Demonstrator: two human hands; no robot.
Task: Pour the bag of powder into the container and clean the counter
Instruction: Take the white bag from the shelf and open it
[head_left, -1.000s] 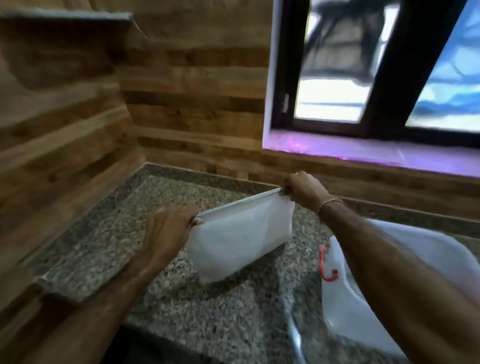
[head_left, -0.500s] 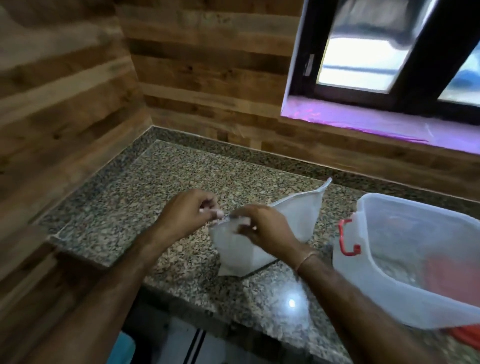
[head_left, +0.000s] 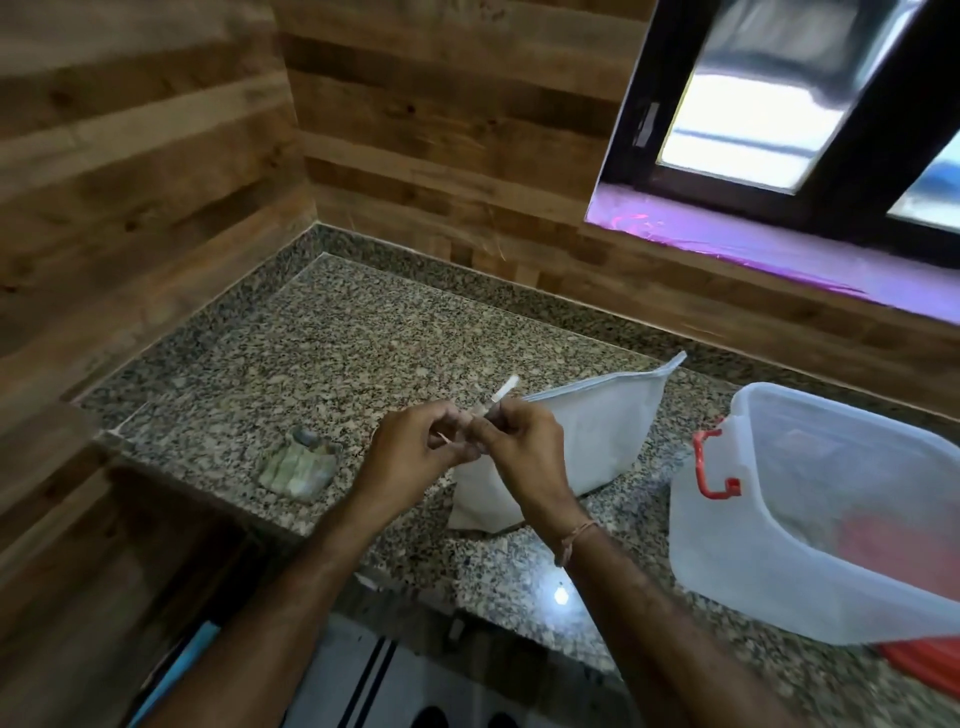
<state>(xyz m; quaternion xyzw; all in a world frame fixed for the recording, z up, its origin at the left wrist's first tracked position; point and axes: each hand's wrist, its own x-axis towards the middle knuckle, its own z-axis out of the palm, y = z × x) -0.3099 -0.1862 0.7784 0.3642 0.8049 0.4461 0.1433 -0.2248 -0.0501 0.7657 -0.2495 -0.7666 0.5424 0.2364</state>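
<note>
the step in hand seems to be the opening of the bag (head_left: 597, 431) - no powder is poured yet, as far as i can see. the white bag rests on the granite counter (head_left: 363, 338), a little right of the middle of the frame, with its top edge rising toward the upper right. the left hand (head_left: 415, 457) and the right hand (head_left: 524, 452) meet at the left corner of this edge; the fingers of both are curled and pinch the corner, and a thin white strip stands up above them. if the seal is already broken, i cannot tell.

the container (head_left: 753, 545) stands open at the right of the frame, just beside the bag, its red latch (head_left: 711, 467) facing the hands. a small folded cloth (head_left: 298, 465) lies left of the hands.

the next move, i judge, calls for pulling the two pinches apart with care - too sudden, and powder may jump onto the counter.
</note>
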